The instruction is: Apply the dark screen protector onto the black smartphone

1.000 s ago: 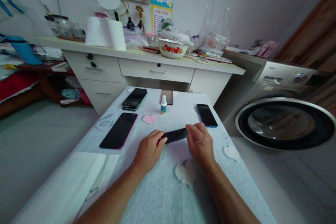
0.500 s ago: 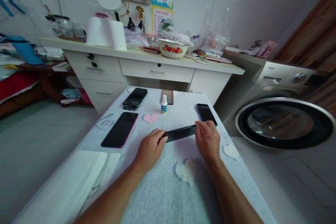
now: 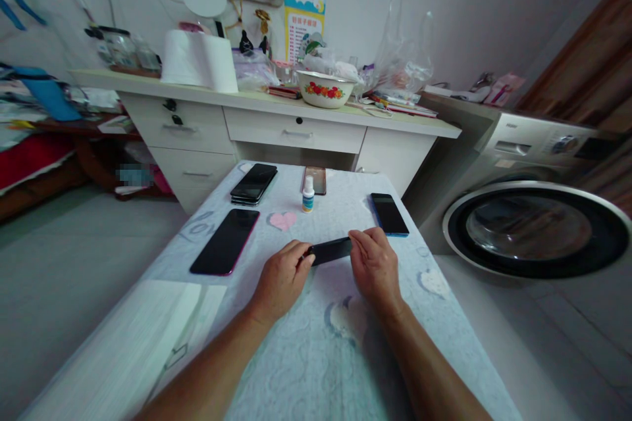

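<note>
In the head view, a thin black phone (image 3: 332,250) is held up at a slant over the table, its glossy face foreshortened. My left hand (image 3: 282,278) is closed on its left end, thumb and fingers pinching the edge. At the other end my right hand (image 3: 376,266) grips it with bent fingers, which hide that part. Right of it lies a blue-edged phone (image 3: 390,214). A pink-edged phone (image 3: 226,242) rests to the left, with a stack of phones (image 3: 254,183) behind it. Beyond my hands stands a small white bottle (image 3: 308,196).
A brown-rimmed phone case (image 3: 316,179) lies at the far end of the cloth-covered table (image 3: 306,355). Behind stands a white desk (image 3: 301,131) with a flowered bowl (image 3: 326,90) and paper rolls (image 3: 200,60). A washing machine (image 3: 528,210) is on the right.
My right hand has shifted left along the phone, covering more of its right end. My left hand has stayed nearly still. The things on the table have not moved.
</note>
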`<state>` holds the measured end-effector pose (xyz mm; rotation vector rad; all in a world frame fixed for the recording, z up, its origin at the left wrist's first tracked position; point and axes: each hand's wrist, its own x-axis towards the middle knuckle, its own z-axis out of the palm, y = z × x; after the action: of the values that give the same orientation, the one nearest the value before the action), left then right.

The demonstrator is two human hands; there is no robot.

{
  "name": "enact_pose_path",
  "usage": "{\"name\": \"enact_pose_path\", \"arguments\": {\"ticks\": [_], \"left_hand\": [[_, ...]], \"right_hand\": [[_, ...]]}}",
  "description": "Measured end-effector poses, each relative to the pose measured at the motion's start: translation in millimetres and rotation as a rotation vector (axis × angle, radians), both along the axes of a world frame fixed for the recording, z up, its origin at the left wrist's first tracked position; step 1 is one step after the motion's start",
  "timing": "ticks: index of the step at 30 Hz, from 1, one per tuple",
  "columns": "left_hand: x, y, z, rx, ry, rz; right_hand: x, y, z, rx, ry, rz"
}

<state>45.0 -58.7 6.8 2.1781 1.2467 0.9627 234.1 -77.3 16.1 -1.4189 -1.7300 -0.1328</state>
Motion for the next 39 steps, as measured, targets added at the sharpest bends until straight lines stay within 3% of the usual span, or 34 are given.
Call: {"name": "enact_pose_path", "arguments": {"ticks": [19, 39], "left_hand": [[-1, -1, -2.9, 0.002, -0.015, -0.030], [-2, 0, -3.0, 0.020, -0.025, -0.042]], "right_hand": [[-34, -8, -0.7, -0.037, -0.059, 0.245], [-38, -10, 2.5, -0.082, -0.102, 0.247]]}}
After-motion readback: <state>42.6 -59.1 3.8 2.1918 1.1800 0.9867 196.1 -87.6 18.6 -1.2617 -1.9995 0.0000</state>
